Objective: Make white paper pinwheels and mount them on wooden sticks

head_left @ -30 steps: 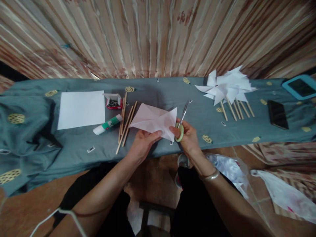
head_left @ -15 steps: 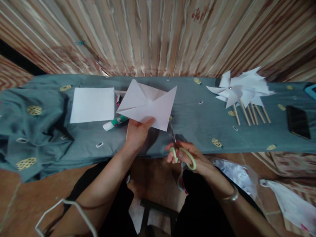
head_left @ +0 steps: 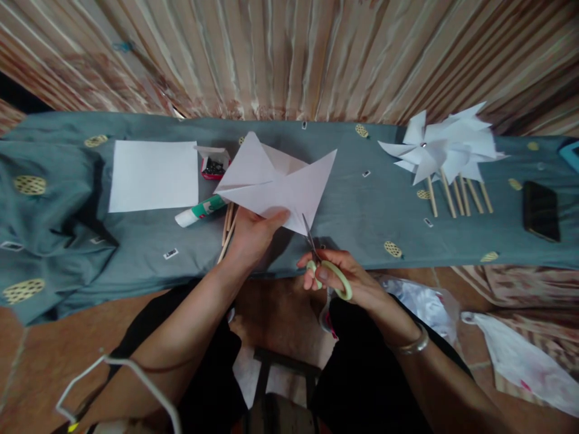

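Paper sheet (head_left: 280,190), slit inward from its edges, was in the head view held up over the cloth (head_left: 357,211), to the right of the small red box (head_left: 212,176) and a little in front of it. Its near edge was pinched by the left hand (head_left: 253,238), thumb on top. The right hand (head_left: 346,274), farther right and farther in front of the box, had its fingers in the handle loops of the scissors (head_left: 310,237). Their blades overlapped the sheet's near corner; whether they touched the paper could not be told.

The step in hand looked like a cut at that corner. The next move seemed to call for lining the blades up with the corner, the left thumb out of their path, and stopping short of the middle.

As for containers, the red box stood with its flap up and held dark, shiny pieces, too small to name. Below the box and well to its right, on the floor (head_left: 280,313), a clear plastic bag (head_left: 423,304) held pale, crumpled stuff, hard to identify.
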`<state>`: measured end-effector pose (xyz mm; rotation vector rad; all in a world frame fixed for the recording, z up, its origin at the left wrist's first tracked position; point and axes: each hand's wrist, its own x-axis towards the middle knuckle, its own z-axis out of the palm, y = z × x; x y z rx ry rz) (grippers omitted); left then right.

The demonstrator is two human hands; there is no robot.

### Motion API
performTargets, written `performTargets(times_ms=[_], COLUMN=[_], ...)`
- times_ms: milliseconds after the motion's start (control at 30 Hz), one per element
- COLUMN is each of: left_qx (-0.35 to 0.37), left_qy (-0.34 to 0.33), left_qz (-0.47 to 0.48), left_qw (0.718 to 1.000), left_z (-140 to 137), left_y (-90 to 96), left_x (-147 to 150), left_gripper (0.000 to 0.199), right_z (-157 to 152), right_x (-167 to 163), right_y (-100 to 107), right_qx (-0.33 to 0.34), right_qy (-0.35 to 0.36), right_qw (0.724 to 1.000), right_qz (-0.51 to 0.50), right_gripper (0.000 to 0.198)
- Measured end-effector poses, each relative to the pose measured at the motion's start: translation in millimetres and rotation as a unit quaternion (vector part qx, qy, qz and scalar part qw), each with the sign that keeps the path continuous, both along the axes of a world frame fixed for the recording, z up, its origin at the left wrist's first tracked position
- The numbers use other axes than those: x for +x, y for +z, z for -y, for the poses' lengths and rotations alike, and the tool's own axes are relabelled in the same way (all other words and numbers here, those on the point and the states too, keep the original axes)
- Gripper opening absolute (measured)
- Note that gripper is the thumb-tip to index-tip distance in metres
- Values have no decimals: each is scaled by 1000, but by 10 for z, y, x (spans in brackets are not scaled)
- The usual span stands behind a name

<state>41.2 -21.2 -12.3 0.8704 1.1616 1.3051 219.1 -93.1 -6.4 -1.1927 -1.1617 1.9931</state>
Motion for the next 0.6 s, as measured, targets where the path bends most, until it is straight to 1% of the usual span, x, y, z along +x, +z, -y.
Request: performTargets(times_ms=[133, 300, 400, 600], left_qx=[36, 46, 50, 45], left_qy=[-8, -9, -10, -6], left_qz=[0, -21, -18, -4], left_qw=[999, 999, 999, 999], left_z=[-3, -13, -14, -5], left_y=[-3, -30, -33, -12], left_x=[15, 15, 14, 4], left_gripper=[53, 52, 50, 51], right_z=[-7, -22, -20, 1], right_x=[1, 6, 2, -7], right_y=[-13, -34, -33, -56], right_qx=[-3, -1, 1, -1], right_qy=[2, 10, 7, -3], right_qw=[1000, 1000, 1000, 1000], right_qz=[-3, -10, -7, 9], right_gripper=[55, 53, 53, 51])
